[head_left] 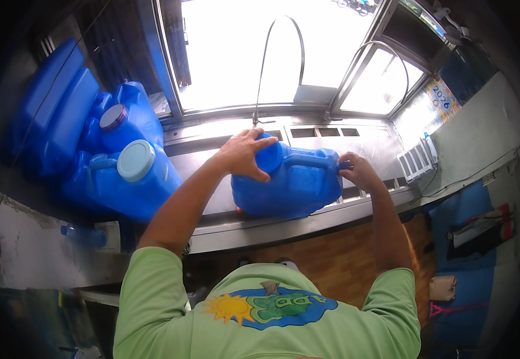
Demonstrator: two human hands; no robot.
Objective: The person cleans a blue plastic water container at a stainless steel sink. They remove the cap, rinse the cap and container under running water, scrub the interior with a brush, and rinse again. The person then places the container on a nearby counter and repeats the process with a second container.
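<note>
Blue jug (296, 188) by the front edge of the worktop (370, 140). Our left hand (246, 154) spreads wide against its big lid (269, 157); our right hand (358, 170) pinches narrow on the small cap (345, 165) at the right end. Best, we judge: brace with the left, keep the right square. Worktop shiny metal, slotted along the back edge; more jugs (152, 191) toward its left end; bright window (224, 60) behind.

2 arms (181, 210) reach forward, left hand (245, 154) spread, right hand (361, 172) pinching.
</note>
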